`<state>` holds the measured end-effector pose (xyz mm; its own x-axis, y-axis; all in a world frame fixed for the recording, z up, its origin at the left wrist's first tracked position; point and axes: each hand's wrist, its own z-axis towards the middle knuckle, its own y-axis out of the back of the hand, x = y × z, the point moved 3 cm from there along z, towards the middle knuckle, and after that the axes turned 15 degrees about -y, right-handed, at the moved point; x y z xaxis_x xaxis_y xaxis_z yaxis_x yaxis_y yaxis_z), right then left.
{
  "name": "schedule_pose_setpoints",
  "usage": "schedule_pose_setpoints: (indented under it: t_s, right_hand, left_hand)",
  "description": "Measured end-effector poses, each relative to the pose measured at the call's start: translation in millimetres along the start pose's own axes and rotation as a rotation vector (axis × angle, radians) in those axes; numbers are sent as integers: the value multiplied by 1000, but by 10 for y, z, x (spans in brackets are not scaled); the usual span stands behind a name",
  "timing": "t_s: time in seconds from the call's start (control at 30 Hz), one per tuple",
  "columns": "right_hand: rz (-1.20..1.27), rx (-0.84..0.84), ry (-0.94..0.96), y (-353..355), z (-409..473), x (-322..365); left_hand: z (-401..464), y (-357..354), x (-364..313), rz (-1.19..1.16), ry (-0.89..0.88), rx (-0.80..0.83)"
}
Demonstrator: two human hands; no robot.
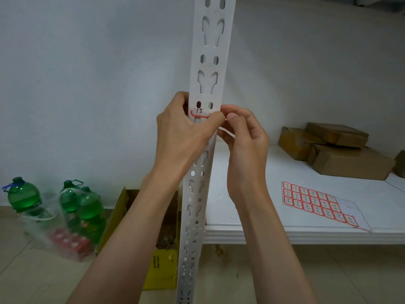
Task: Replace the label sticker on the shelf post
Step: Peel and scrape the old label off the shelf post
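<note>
A white slotted shelf post [208,62] runs up the middle of the view. A red-bordered label sticker [199,112] with a handwritten mark sits on the post at hand height. My left hand [182,132] wraps around the post from the left, its fingers covering the sticker's lower part. My right hand [243,134] is at the post's right edge, thumb and fingertips pinching the sticker's right end. A sheet of red-bordered label stickers [315,202] lies on the white shelf [252,194] to the right.
Brown cardboard boxes [335,150] are stacked at the back right of the shelf. On the floor at left stand green bottles [24,196] in plastic wrap, beside a yellow open box [162,266] behind the post.
</note>
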<state>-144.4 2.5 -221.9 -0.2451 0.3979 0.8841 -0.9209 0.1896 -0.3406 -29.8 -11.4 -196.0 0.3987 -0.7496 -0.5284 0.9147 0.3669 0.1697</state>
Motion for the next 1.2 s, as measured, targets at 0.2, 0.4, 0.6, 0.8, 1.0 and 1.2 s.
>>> schedule_pose_setpoints:
  t_s: [0.2,0.4,0.6,0.8,1.0,1.2]
  right_hand:
    - [-2,2,2,-2,-1,-1]
    - [6,3,-8,0,-2,-4]
    - [12,0,-8,-3,8,-12]
    - [3,-11,-1,-11,18,-25]
    - [-2,-16,0,-11,14,-25]
    - [-23,-22,4,-8,6,-25]
  left_hand:
    - [37,25,44,38,-16,41]
    - [42,34,37,99,-50,53]
    - [43,44,31,130,-74,77]
    - [50,55,41,179,-71,91]
    - [53,54,53,220,-97,61]
    - [52,65,106,261,-142,65]
